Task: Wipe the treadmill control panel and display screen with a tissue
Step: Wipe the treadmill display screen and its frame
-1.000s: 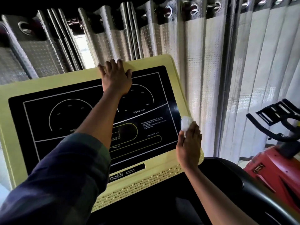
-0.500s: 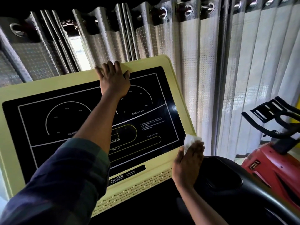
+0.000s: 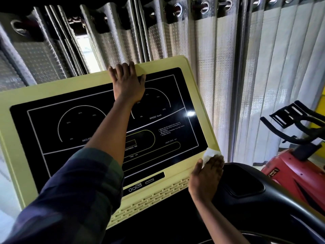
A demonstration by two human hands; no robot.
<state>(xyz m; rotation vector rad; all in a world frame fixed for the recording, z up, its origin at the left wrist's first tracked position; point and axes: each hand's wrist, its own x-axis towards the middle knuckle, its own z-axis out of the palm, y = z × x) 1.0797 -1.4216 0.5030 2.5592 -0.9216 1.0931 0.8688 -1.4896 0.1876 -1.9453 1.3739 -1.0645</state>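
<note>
The treadmill control panel (image 3: 197, 95) is pale yellow with a black display screen (image 3: 52, 155) marked with white dials and text. My left hand (image 3: 127, 81) lies flat with fingers spread over the panel's top edge, gripping nothing. My right hand (image 3: 206, 176) presses a crumpled white tissue (image 3: 209, 154) against the panel's lower right corner, on the yellow rim just beside the screen's corner. My left forearm and dark sleeve cover the middle of the screen.
Grey eyelet curtains (image 3: 228, 76) hang close behind the panel. A black treadmill handrail (image 3: 246, 189) curves at the lower right. A red exercise bike (image 3: 295, 173) with black handlebars stands at the far right.
My right hand has slid the tissue down the panel's right rim to the lower right corner. My left hand has stayed on the top edge.
</note>
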